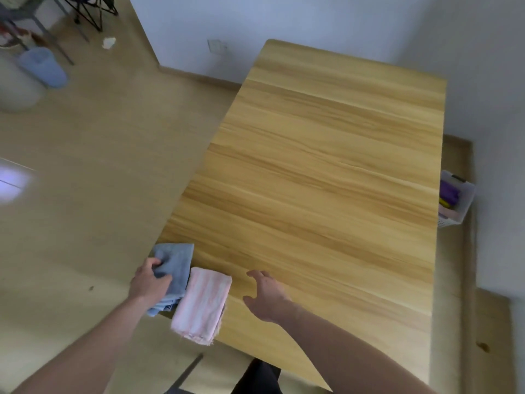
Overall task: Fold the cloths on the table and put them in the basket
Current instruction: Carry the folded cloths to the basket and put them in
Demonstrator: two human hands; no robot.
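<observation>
A folded blue cloth [177, 265] lies at the near left corner of the wooden table [326, 166], partly over the edge. My left hand [149, 281] grips it, thumb and fingers curled into the fabric. Beside it on the right lies a folded pink-and-white striped cloth [203, 304], its near end hanging off the table edge. My right hand [265, 294] hovers over the table just right of the pink cloth, fingers spread, holding nothing. A white basket [457, 200] stands on the floor beyond the table's right edge, with purple and yellow cloths inside.
The table's far end meets a white wall. On the floor at the far left stand a blue bin [42, 66] and chair legs [85, 15], with a crumpled white scrap [108, 42] nearby. A dark chair [255, 376] sits below the table's near edge.
</observation>
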